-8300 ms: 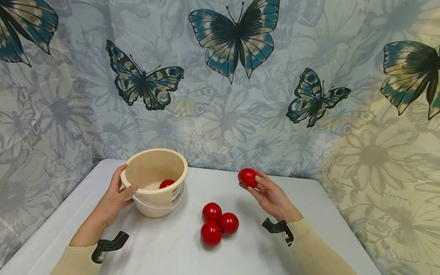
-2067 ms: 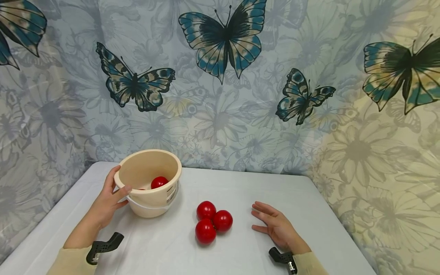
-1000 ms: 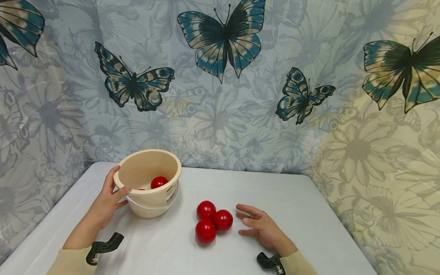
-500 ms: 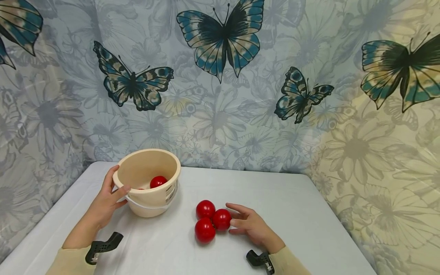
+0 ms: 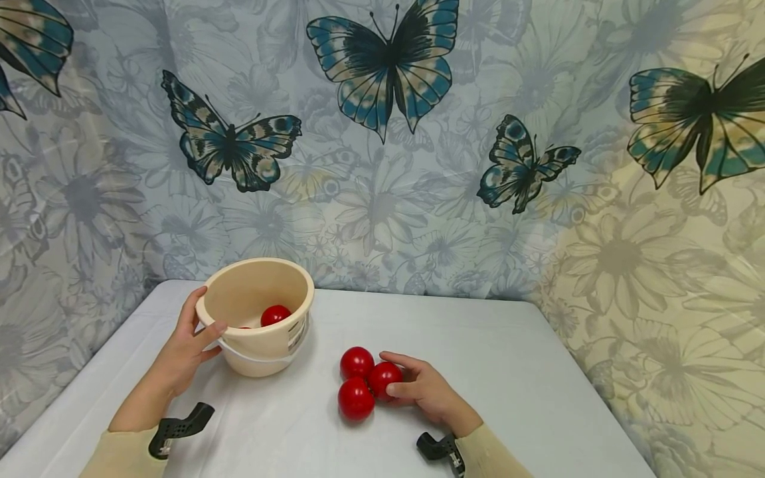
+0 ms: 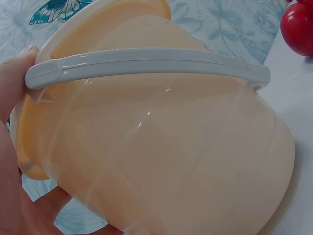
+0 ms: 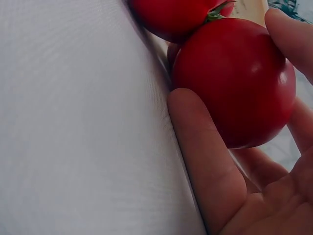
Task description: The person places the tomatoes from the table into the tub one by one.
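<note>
My left hand [image 5: 186,348] grips the rim of a cream plastic bucket [image 5: 269,345] on the left of the table, thumb at the front. The bucket stands tilted; its pale handle [image 6: 146,63] hangs down across the side in the left wrist view. Inside lies a red tomato [image 5: 275,315], with a sliver of another red thing beside it. My right hand [image 5: 427,392] curls its thumb and fingers round the rightmost tomato [image 7: 239,83] of a cluster of three on the table. Touching it are the back tomato [image 5: 356,363] and the front tomato [image 5: 356,399].
The table [image 5: 478,345] has a white cloth. Behind it and at both sides hangs a butterfly and flower printed cloth [image 5: 382,199]. A black wrist mount [image 5: 439,446] sits on my right sleeve, and another mount [image 5: 179,428] on my left.
After releasing an earlier tomato, my right hand has moved left from beside the cluster onto the rightmost tomato. The bucket holds more red than in the oldest frame. My left hand keeps its grip.
</note>
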Demonstrator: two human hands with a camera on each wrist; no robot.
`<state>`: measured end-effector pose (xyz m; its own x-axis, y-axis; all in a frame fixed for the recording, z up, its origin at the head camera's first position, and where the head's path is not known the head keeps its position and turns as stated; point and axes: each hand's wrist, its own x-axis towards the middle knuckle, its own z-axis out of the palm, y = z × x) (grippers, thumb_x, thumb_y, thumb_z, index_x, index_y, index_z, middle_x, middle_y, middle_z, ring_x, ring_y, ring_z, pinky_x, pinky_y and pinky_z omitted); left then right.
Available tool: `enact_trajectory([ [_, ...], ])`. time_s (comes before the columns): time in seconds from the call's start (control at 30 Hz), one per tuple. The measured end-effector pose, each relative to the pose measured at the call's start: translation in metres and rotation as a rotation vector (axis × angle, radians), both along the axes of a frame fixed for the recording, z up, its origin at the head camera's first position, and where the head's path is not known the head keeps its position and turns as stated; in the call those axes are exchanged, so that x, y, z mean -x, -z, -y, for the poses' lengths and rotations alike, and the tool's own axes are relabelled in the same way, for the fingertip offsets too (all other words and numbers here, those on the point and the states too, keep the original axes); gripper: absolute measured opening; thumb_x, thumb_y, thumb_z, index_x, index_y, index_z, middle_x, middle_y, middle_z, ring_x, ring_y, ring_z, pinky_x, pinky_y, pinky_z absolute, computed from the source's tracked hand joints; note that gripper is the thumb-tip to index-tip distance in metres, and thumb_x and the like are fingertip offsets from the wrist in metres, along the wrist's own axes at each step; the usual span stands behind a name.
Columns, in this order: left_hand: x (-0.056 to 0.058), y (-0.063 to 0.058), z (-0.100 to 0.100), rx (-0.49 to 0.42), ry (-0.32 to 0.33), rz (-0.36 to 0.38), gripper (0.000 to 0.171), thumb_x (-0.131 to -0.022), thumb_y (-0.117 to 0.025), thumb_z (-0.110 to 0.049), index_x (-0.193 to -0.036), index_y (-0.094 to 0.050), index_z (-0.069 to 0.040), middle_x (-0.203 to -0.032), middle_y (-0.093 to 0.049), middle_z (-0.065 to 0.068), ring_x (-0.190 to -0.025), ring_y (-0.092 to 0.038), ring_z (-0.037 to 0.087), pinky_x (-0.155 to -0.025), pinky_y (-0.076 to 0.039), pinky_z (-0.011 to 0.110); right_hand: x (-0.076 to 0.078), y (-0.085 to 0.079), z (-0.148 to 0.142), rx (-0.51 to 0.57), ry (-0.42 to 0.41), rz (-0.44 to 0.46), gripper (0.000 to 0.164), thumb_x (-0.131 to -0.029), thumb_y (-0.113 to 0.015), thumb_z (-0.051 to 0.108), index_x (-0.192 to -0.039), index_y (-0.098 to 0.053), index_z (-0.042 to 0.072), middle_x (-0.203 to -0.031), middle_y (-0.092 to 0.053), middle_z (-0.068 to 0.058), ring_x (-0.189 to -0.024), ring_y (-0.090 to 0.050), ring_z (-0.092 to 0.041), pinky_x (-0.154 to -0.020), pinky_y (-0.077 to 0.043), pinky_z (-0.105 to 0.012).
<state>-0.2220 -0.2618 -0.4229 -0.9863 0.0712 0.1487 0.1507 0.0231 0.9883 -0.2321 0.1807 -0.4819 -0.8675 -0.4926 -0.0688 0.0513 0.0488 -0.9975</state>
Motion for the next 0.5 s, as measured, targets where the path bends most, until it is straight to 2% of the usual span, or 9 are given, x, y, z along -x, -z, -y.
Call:
enact_trajectory([
  [0.2,0.0006,0.0004,-0.0005,-0.006,-0.001,-0.006,0.083,-0.104,-0.055,-0.018,-0.158,0.006,-0.033,-0.164,0.014,0.011,-0.143,-0.006,0.052,-0.098,-0.022,0.077,0.0026,0.0023,-0.0001,-0.024,-0.017,-0.032,0.07,-0.085,-0.078,0.007,-0.148,-0.046,0.005,-0.136,-0.055,-0.018,-0.116,-0.058,-0.032,-0.083,-0.056,-0.046],
  [0.5,0.0003,0.0006,-0.0009,-0.005,-0.007,-0.004,0.082,-0.104,-0.055,-0.019,-0.159,0.005,-0.033,-0.164,0.015,0.01,-0.143,-0.006,0.052,-0.097,-0.022,0.078,0.0036,0.0065,-0.0012,-0.004,-0.03,-0.067,0.062,-0.086,-0.076,0.002,-0.142,-0.049,-0.001,-0.133,-0.056,-0.018,-0.116,-0.057,-0.032,-0.082,-0.056,-0.046],
])
